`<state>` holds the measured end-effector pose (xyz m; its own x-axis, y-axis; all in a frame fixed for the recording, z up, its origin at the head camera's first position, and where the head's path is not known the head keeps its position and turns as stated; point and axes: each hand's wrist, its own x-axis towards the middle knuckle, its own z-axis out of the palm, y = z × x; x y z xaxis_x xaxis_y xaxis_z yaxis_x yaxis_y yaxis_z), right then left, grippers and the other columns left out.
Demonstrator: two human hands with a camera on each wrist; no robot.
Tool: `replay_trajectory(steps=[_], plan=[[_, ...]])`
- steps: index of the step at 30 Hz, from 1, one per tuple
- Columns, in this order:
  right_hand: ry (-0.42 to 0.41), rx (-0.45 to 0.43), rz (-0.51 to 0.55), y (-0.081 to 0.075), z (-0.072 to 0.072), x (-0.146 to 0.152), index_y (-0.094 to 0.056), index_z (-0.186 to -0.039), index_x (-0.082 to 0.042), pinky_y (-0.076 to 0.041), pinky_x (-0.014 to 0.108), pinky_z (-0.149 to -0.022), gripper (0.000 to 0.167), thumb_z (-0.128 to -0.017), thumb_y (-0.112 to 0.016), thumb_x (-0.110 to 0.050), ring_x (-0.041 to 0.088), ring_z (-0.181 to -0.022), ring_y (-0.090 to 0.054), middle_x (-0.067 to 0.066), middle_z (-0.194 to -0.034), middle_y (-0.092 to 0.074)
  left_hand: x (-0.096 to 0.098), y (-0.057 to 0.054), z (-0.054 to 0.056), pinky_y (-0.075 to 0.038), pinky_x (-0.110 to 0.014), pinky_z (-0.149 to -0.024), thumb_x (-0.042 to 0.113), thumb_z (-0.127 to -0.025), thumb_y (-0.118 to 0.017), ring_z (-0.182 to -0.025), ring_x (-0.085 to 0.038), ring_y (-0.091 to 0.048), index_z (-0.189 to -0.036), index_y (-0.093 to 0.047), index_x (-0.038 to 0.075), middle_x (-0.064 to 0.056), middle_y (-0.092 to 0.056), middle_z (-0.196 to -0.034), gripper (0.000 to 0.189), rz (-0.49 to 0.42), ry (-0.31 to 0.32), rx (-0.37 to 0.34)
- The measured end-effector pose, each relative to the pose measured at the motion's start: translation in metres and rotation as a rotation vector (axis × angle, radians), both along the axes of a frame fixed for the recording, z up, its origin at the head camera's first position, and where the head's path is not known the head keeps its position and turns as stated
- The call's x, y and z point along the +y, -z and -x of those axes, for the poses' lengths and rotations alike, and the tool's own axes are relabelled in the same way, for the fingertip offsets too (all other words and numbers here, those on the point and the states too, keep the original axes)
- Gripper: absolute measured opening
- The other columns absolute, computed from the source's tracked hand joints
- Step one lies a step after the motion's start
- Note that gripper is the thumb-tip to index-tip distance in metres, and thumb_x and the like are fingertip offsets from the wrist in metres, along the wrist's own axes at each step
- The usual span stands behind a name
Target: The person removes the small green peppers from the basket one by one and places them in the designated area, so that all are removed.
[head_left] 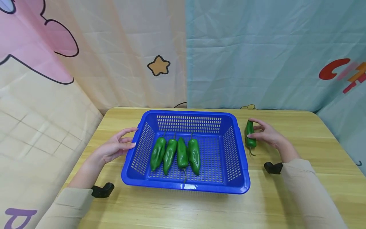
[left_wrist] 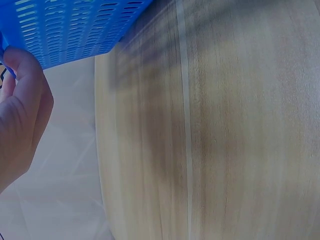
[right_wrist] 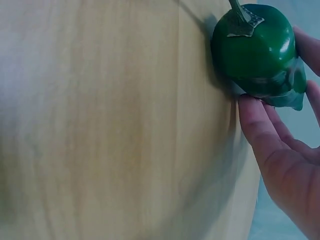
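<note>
A blue plastic basket (head_left: pixel 186 188) stands on the table with several green peppers (head_left: pixel 171 156) lying side by side in its left and middle part. At the basket's left rim my left hand (head_left: pixel 115 147) holds the edge with thumb and fingers; the left wrist view shows the fingertips (left_wrist: pixel 20 57) against the blue rim. To the right of the basket my right hand (head_left: pixel 267 134) grips one green pepper (head_left: pixel 250 135) between thumb and fingers. Its stem points towards me, and in the right wrist view the pepper (right_wrist: pixel 255 52) is close to the tabletop.
The light wooden table (head_left: pixel 160 210) extends around the basket, its far edge against a printed curtain (head_left: pixel 243 57). Another patterned cloth (head_left: pixel 43 121) hangs along the left side. Black wrist mounts (head_left: pixel 273 168) stick out from both sleeves.
</note>
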<state>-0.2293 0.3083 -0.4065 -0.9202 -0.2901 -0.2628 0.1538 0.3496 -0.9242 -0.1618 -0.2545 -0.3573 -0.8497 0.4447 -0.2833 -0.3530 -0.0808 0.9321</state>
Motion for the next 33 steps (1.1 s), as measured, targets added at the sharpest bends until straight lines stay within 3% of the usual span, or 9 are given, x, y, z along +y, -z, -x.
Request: replay_trajectory(steps=[19,27,33], plan=[[-0.015,-0.016,-0.033,0.0,0.013,-0.006,-0.015,-0.149,-0.008,-0.051,0.026,-0.08,0.081,-0.086,-0.067,-0.012,0.029,-0.108,-0.05,0.034,-0.139,-0.023,0.0,0.002,0.0,-0.055,-0.036,-0.077,-0.006,-0.09,-0.053,-0.085,-0.022,-0.066,-0.132,-0.032,0.017,-0.009,-0.064,-0.098,0.052,-0.015,0.011,-0.005],[-0.012,-0.03,0.004,-0.001,0.014,-0.008,-0.013,-0.149,-0.008,-0.052,0.029,-0.078,0.081,-0.087,-0.064,-0.008,0.018,-0.097,-0.055,0.035,-0.14,-0.021,0.0,0.001,0.001,-0.055,-0.036,-0.076,-0.005,-0.09,-0.054,-0.084,-0.021,-0.067,-0.13,-0.034,0.018,-0.009,-0.064,-0.098,0.05,-0.015,0.009,-0.006],[-0.022,-0.027,-0.028,-0.001,0.016,-0.007,-0.011,-0.149,-0.009,-0.05,0.03,-0.081,0.081,-0.088,-0.064,-0.01,0.038,-0.118,-0.043,0.034,-0.142,-0.019,-0.001,0.001,0.001,-0.055,-0.035,-0.075,-0.006,-0.09,-0.054,-0.083,-0.021,-0.067,-0.129,-0.036,0.019,-0.008,-0.064,-0.097,0.05,-0.018,0.013,-0.002]])
